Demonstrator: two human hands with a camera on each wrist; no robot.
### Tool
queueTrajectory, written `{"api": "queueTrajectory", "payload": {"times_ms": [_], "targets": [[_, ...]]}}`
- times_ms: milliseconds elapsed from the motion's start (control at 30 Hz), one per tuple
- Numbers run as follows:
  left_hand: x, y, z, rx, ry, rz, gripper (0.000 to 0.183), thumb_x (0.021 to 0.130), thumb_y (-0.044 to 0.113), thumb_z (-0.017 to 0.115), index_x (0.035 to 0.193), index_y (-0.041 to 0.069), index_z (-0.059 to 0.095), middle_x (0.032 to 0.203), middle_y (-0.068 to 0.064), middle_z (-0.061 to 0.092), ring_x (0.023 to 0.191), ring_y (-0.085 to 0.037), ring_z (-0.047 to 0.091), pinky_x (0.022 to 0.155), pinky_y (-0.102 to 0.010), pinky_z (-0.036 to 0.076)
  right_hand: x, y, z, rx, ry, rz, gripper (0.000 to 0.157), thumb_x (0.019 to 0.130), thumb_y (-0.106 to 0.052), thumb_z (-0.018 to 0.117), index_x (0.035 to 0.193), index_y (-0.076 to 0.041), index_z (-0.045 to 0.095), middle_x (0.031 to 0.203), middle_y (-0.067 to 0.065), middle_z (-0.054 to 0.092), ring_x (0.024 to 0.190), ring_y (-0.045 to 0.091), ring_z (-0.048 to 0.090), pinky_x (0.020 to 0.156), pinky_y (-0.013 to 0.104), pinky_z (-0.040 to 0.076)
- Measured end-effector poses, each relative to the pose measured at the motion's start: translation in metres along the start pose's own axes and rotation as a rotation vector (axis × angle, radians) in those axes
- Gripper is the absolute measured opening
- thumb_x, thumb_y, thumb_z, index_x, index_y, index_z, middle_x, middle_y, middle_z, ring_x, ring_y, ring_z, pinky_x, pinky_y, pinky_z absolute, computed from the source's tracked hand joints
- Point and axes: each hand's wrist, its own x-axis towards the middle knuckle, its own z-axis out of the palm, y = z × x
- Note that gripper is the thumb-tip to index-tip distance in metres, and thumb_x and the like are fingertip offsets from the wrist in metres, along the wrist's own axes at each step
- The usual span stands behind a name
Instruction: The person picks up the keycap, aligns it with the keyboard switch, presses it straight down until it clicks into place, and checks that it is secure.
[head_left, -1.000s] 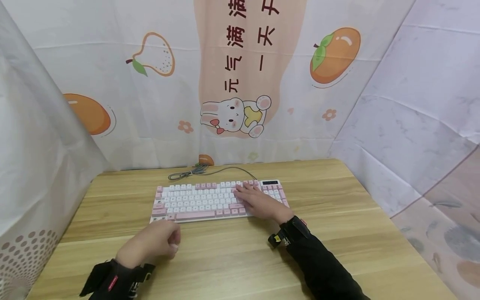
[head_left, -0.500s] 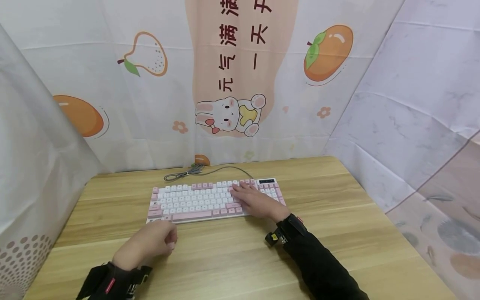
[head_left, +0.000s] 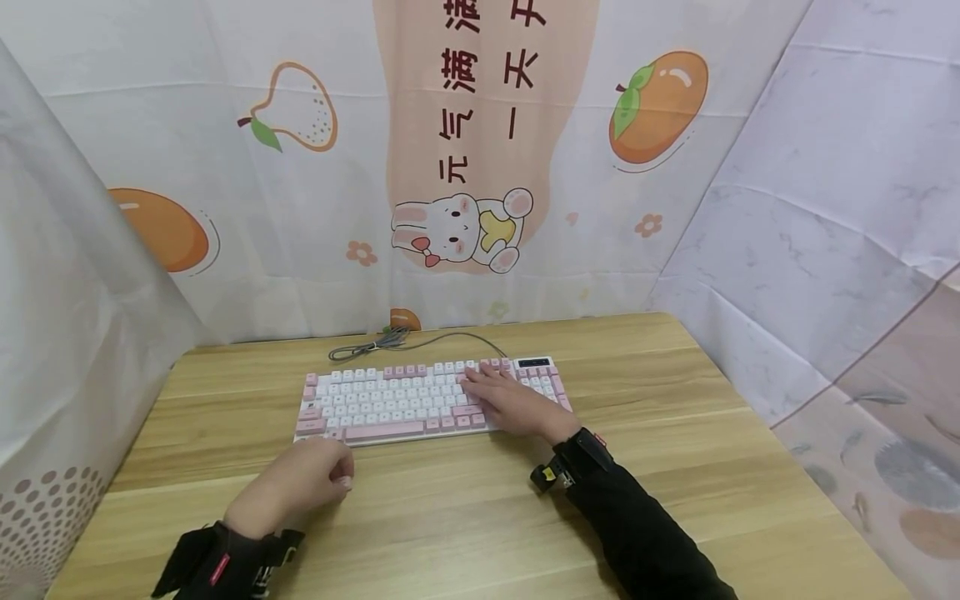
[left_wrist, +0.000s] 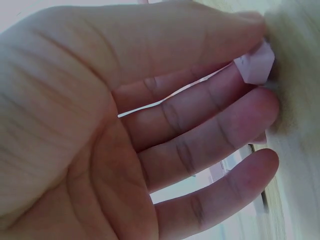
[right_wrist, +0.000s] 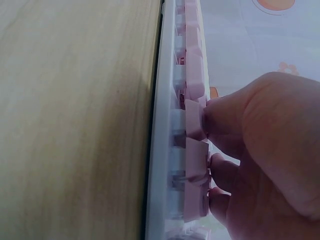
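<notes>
A pink and white keyboard [head_left: 397,404] lies on the wooden table. Just in front of its lower left corner is my left hand [head_left: 300,483], which covers part of that corner. In the left wrist view, a small pink keycap [left_wrist: 257,65] is pinched between the thumb and index finger, close to the tabletop. The other fingers are slightly bent. My right hand [head_left: 513,404] rests palm down on the right part of the keyboard, fingers spread toward the top row. In the right wrist view, its thumb touches a pink key [right_wrist: 196,119] along the front edge.
A bundled grey cable [head_left: 371,346] runs behind the keyboard along the table's back edge. A printed white curtain [head_left: 322,225] hangs behind, with further cloth at both sides. Wooden tabletop [head_left: 435,525] stretches in front of the keyboard.
The head view has shifted slightly, moving the whole scene a little to the left in it. Both hands keep nearly the same place relative to the keyboard.
</notes>
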Motion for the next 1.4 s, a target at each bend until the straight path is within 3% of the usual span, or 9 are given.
{"api": "queueTrajectory", "payload": {"times_ms": [600,833,1100,1400], "targets": [[0.002,-0.003,0.000,-0.005,-0.003,-0.013,0.014,0.074,0.010,0.075,0.073,0.017,0.062,0.065,0.007,0.053,0.061,-0.013,0.048,0.059,-0.035,0.043,0.001,-0.002,-0.002,0.007,-0.004,0.011,0.042,0.103,-0.018,0.038,0.144,-0.008,0.040,0.152,0.016,0.029,0.138,0.040,0.018,0.108,0.055,0.015],[0.005,-0.007,-0.002,-0.029,-0.019,0.023,0.012,0.075,0.009,0.074,0.073,0.017,0.064,0.066,0.007,0.055,0.061,-0.013,0.050,0.059,-0.035,0.045,0.001,-0.001,-0.001,0.004,-0.008,0.010,0.043,0.102,-0.017,0.039,0.143,-0.006,0.039,0.151,0.017,0.029,0.138,0.041,0.019,0.108,0.055,0.015],[0.013,-0.010,-0.017,-0.077,-0.026,0.074,0.013,0.073,0.007,0.073,0.072,0.018,0.068,0.068,0.008,0.058,0.065,-0.013,0.052,0.063,-0.036,0.046,0.000,0.001,0.001,-0.008,-0.007,0.011,0.043,0.102,-0.018,0.038,0.144,-0.008,0.038,0.152,0.015,0.029,0.138,0.040,0.019,0.108,0.054,0.015],[0.018,0.000,-0.033,-0.114,0.045,0.021,0.017,0.072,0.009,0.076,0.088,0.013,0.072,0.080,0.005,0.065,0.074,-0.012,0.057,0.072,-0.038,0.050,-0.001,0.000,0.002,-0.005,-0.005,0.006,0.044,0.103,-0.018,0.036,0.145,-0.007,0.036,0.152,0.016,0.028,0.139,0.040,0.018,0.108,0.055,0.014]]}}
